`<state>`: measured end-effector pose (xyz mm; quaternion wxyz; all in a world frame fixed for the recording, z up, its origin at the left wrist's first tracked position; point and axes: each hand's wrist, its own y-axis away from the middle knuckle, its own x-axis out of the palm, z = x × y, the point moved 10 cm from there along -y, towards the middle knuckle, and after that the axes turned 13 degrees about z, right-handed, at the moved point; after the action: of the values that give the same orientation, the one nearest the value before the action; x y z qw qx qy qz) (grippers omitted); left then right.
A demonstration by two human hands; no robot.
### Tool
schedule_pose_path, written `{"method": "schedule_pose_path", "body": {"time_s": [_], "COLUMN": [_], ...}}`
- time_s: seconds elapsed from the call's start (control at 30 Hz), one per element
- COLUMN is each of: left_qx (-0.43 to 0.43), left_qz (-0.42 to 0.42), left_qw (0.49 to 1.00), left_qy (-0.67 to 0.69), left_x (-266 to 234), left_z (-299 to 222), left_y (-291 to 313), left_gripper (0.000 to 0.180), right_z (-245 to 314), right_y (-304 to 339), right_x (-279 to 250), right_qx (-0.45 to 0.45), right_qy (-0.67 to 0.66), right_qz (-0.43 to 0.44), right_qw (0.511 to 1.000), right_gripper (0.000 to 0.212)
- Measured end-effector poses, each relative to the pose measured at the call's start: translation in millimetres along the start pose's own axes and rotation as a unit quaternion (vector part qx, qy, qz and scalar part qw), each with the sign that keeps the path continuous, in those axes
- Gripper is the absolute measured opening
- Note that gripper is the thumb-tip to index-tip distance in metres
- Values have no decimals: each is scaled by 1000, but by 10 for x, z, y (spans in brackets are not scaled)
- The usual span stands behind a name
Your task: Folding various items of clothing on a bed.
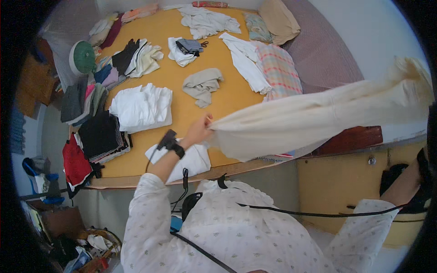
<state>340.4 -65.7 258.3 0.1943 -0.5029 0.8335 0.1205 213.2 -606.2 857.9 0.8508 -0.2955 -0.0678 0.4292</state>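
A long cream garment [291, 113] is stretched out in the air over the bed's near right side, running from the middle of the picture to the right rim. My left hand [199, 130] is closed on its left end, pinching the cloth. My right forearm [407, 182] reaches up at the right edge, but the hand itself is lost beyond the dark rim. The garment's far end rises bunched near that rim. Below my left wrist lies a folded white cloth [193, 161], and a crumpled beige garment [202, 85] sits just beyond the hand.
On the yellow bed sheet [150, 27] stand a white folded stack [142, 107], dark folded clothes [102, 136], a red garment [76, 159] and white trousers [246, 61]. A plaid cloth [280, 68] and pillows [280, 20] lie at right. A green round fan [83, 57] is far left. Black cables cross my front.
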Motion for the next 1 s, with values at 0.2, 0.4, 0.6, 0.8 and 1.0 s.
{"method": "schedule_pose_path", "body": {"time_s": [0.2,0.4,0.6,0.8,1.0], "left_qx": [-20,-60,-179,-108,31], "left_qz": [71,62,72,-152,-310], "left_qw": [973,983,980,970,930], "left_qy": [-217,-160,53,-159,-193], "left_x": [-1003,-1571,-1193,-1933,-3199], "left_z": [-360,-350,761,1177,132], "left_y": [-364,-717,-1169,-1622,-1724], "left_gripper": [18,15,19,29,26], "right_z": [-34,-184,-601,-746,-822], "right_y": [209,146,-280,-462,311], "right_x": [-142,125,1034,1916,713], "right_qx": [6,15,46,56,1], "right_qy": [10,-16,-80,-94,55], "right_qz": [-30,-38,-7,36,-48], "right_qw": [999,999,996,993,997], "right_gripper": [29,33,37,41,47]}}
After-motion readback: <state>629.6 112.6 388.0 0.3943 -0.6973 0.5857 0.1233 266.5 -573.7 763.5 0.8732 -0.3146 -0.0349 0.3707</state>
